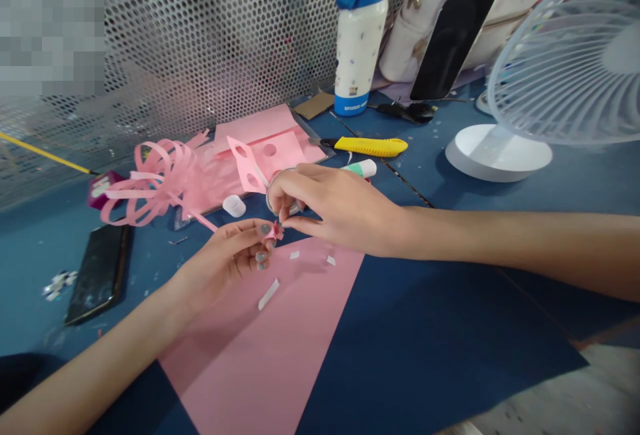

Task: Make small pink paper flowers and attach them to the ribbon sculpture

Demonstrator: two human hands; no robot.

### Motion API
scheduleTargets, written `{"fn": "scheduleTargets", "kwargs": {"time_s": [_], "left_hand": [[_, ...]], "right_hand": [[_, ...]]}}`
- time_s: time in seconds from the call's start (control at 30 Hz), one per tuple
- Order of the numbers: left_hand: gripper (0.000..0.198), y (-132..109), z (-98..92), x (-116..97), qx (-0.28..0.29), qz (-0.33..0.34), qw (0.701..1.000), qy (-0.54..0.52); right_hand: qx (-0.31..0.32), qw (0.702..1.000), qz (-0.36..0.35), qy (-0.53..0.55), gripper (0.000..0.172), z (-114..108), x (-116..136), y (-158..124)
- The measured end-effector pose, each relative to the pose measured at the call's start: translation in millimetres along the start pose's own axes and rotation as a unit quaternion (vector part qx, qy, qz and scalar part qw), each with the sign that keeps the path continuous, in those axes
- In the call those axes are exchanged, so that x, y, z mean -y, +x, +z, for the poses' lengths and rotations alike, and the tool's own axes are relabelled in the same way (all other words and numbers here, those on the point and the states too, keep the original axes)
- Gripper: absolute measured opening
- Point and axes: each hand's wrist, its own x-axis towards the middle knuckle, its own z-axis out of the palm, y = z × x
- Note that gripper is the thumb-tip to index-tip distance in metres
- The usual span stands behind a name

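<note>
Between the thumb and fingers of my left hand (225,255) is a small rolled pink paper flower (275,231). My right hand (340,211) comes in from the right, thumb and fingertips pinched together at the flower's upper edge. Below both hands lies a large pink paper sheet (280,348), with a white paper strip (269,294) and small white scraps on it. Just behind my right fingers, partly hidden, are a glue stick (363,169) and a ring-shaped thing, perhaps tape. Cut-out pink paper (250,171) with round holes stands behind them.
Pink paper loops (155,185), a white cap (234,205) and a dark phone (97,275) are at left. A yellow cutter (373,147), a bottle (360,55), an upright phone (453,45) and a fan (500,155) stand behind. A perforated metal panel (200,41) bounds the table's back.
</note>
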Motion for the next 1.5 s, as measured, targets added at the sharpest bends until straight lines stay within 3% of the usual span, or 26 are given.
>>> {"fn": "scheduleTargets", "kwargs": {"time_s": [1.03, 1.5], "left_hand": [[0.016, -0.1, -0.3, -0.1, -0.004, 0.011, 1.000, -0.015], [0.015, -0.5, -0.6, 0.3, -0.001, 0.004, 1.000, -0.009]], "right_hand": [[-0.020, 0.999, -0.038, -0.018, 0.021, -1.4, -3.0, -0.1], [-0.007, 1.000, -0.020, 0.001, 0.020, 0.4, -1.8, -0.8]]}}
